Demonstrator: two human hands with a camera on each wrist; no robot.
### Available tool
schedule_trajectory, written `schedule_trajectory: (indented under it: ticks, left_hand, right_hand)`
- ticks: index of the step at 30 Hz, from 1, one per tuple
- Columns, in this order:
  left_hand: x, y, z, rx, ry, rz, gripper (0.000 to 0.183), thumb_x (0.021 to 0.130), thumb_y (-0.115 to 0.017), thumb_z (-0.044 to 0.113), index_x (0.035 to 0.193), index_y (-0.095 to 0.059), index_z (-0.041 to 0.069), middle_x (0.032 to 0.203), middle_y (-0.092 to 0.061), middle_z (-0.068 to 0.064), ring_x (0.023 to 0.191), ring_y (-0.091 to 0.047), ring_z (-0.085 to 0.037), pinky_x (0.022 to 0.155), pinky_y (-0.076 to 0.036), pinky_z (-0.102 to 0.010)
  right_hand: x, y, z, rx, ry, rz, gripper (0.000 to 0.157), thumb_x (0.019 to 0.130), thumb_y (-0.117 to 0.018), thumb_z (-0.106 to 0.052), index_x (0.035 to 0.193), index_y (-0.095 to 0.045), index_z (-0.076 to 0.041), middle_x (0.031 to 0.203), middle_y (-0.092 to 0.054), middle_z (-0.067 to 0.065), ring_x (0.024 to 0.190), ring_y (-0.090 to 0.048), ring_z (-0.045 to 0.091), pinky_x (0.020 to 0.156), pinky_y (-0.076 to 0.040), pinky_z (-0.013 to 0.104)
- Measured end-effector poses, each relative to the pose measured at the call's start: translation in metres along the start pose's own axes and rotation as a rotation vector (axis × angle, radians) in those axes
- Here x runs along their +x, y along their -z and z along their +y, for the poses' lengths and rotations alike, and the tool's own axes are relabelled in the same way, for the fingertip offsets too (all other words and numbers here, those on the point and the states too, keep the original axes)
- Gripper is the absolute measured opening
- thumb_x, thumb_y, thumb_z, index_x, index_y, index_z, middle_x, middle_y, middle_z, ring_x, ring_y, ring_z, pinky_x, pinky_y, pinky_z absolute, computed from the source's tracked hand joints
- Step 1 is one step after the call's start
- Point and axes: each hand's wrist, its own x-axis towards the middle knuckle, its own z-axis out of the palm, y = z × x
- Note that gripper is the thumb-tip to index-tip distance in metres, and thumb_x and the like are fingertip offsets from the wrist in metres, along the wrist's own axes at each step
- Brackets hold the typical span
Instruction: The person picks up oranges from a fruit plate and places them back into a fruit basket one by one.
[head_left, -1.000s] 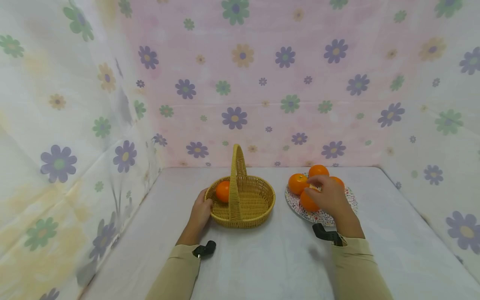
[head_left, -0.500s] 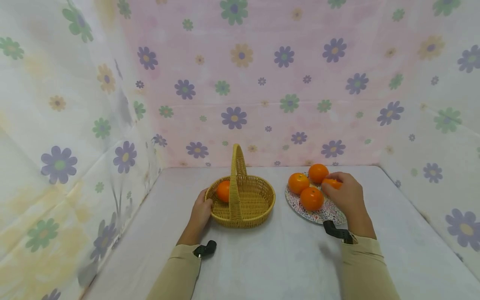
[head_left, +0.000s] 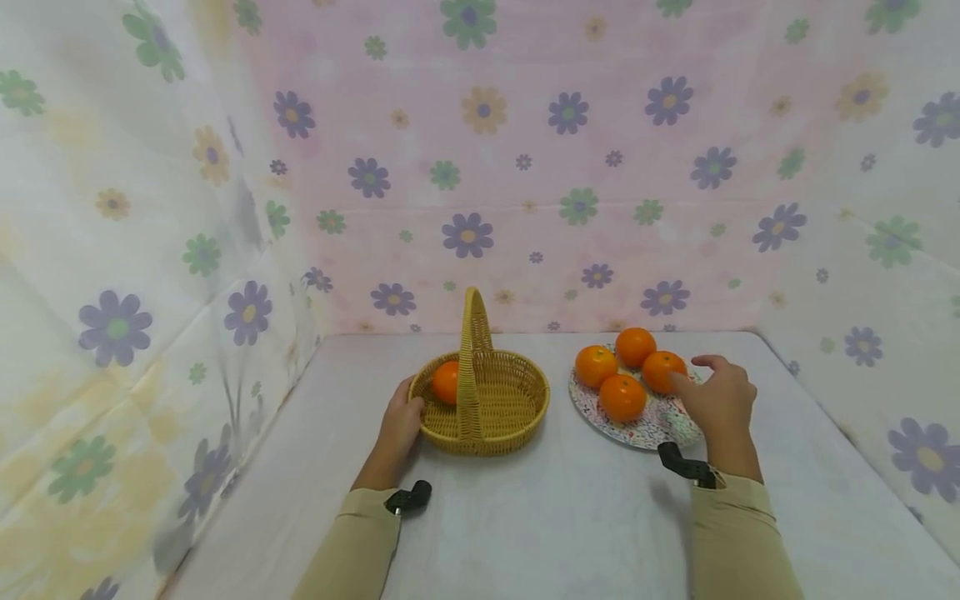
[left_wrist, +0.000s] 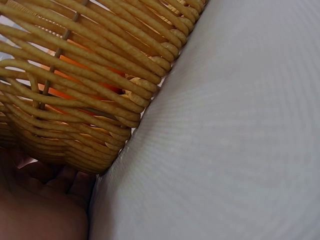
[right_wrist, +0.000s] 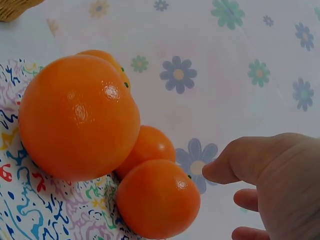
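Observation:
My left hand [head_left: 400,427] grips the left rim of a yellow wicker basket [head_left: 517,408] with a tall arched handle. Inside the basket, left of the handle, lies one orange [head_left: 446,382]. In the left wrist view, the basket's woven side [left_wrist: 85,80] stands close, with the fingers partly hidden at its lower end. My right hand [head_left: 722,402] hovers at the right side of a speckled plate [head_left: 652,427], fingers apart and holding nothing. Several oranges sit on that plate; the rightmost orange [head_left: 663,372] is nearest the thumb. The right wrist view shows a gap between thumb [right_wrist: 225,167] and orange [right_wrist: 157,200].
A white cloth covers the table [head_left: 510,525]. Flower-printed fabric walls [head_left: 525,250] enclose it at the back and on both sides. Between the basket and the plate lies a narrow strip of table.
My right hand has moved rightward from the front orange, past the rightmost one, and has let go; its fingers are spread. The oranges stay on the plate. The left hand and basket hold still.

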Motion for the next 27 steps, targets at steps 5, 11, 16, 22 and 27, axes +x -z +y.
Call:
schedule_trajectory:
  ticks: [5,11,16,22,27]
  left_hand:
    - [-0.001,0.0,0.002,-0.007,0.01,-0.013,0.065,0.091,-0.045,0.014,0.156,-0.041,0.013,0.163,-0.04,-0.009,0.153,-0.034,-0.031,0.126,-0.025,-0.055]
    - [-0.003,0.0,0.005,-0.019,0.011,-0.015,0.066,0.09,-0.045,0.014,0.156,-0.04,0.012,0.164,-0.04,-0.009,0.154,-0.033,-0.032,0.126,-0.025,-0.055]
    - [-0.004,0.0,0.004,-0.017,-0.004,-0.01,0.065,0.09,-0.044,0.013,0.155,-0.041,0.01,0.163,-0.04,-0.011,0.154,-0.034,-0.033,0.125,-0.026,-0.056]
    - [-0.003,0.0,0.004,-0.007,0.01,-0.01,0.065,0.091,-0.044,0.015,0.155,-0.04,0.012,0.163,-0.041,-0.01,0.154,-0.034,-0.032,0.125,-0.026,-0.055]
    - [-0.003,0.0,0.004,-0.008,0.007,-0.007,0.065,0.091,-0.044,0.015,0.155,-0.04,0.012,0.163,-0.041,-0.01,0.153,-0.034,-0.033,0.126,-0.026,-0.055]
  right_hand:
    - [0.0,0.001,0.003,0.002,-0.034,-0.018,0.07,0.094,-0.063,-0.04,0.152,-0.047,-0.005,0.152,-0.037,0.036,0.133,-0.031,0.055,0.099,-0.044,0.067]
    - [0.001,-0.001,0.004,0.008,-0.064,-0.045,0.07,0.095,-0.062,-0.04,0.153,-0.045,-0.005,0.153,-0.035,0.036,0.133,-0.032,0.055,0.1,-0.045,0.068]
    - [0.003,-0.003,0.005,0.049,-0.072,-0.065,0.07,0.096,-0.064,-0.039,0.153,-0.045,-0.004,0.154,-0.036,0.035,0.133,-0.037,0.053,0.106,-0.045,0.067]
    - [0.007,-0.007,0.011,0.081,-0.08,-0.101,0.07,0.096,-0.065,-0.039,0.153,-0.044,-0.003,0.16,-0.036,0.03,0.139,-0.038,0.051,0.111,-0.042,0.065]
    - [0.008,-0.011,0.013,0.097,-0.075,-0.125,0.07,0.097,-0.065,-0.038,0.152,-0.044,-0.002,0.159,-0.038,0.029,0.135,-0.043,0.05,0.108,-0.048,0.061]
